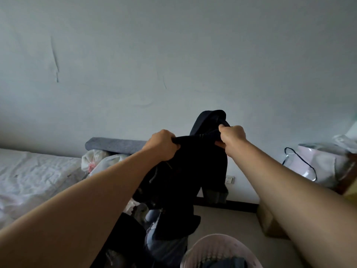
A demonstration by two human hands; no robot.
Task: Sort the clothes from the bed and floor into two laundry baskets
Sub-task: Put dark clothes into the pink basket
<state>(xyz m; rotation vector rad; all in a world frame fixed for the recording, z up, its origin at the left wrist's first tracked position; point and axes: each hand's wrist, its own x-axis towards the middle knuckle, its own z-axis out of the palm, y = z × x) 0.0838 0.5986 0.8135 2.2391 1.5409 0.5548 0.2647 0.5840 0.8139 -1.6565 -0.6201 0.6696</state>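
Bed (29,176) left, pale wall (173,55) ahead, floor (228,219) below.

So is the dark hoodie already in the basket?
No, both hands, left hand and right hand, hold the hoodie up above the basket.

You're facing a pale wall (173,45) with a few dark scuff streaks (55,59) on its left part. A white wall socket (229,179) sits low down, just above the dark skirting board (239,206). Right side: a white paper bag (320,163) with a black cord handle (301,161), clear plastic (345,140) crumpled just above it. A brown cardboard box (270,221) stands on the beige floor (228,221). Left of centre, a grey padded bolster (114,145) lies along the wall, a white plastic bag (92,159) under its near edge.
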